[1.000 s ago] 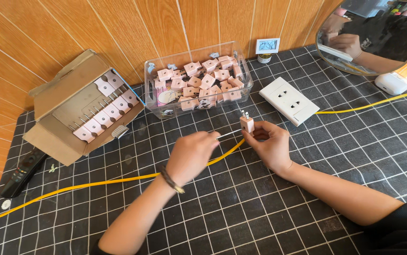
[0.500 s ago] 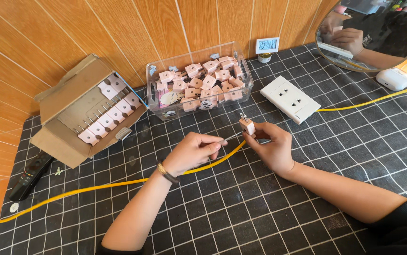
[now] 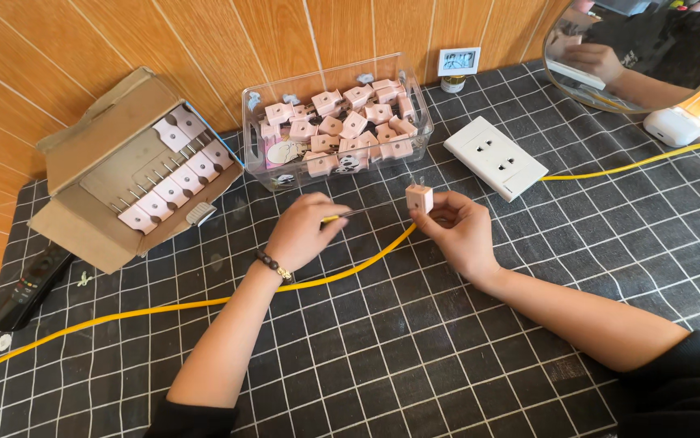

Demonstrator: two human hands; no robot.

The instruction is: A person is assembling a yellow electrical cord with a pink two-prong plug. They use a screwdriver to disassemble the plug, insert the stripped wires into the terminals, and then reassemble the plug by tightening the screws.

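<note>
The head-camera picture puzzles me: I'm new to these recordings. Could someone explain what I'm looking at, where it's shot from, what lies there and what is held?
There is no machine here, only a person's two bare hands. The one camera sits on that person's head and looks down at a table under a black grid-patterned cloth.

The right hand holds up a small pink plug adapter, prongs upward. The left hand, with a bead bracelet, pinches a thin tool with a yellow handle; what kind I cannot tell.

A yellow cable runs across the cloth to a white socket plate. Behind stand a clear plastic box of loose pink adapters and a cardboard box with adapters in rows. A dark remote lies far left; a round mirror is top right.
</note>
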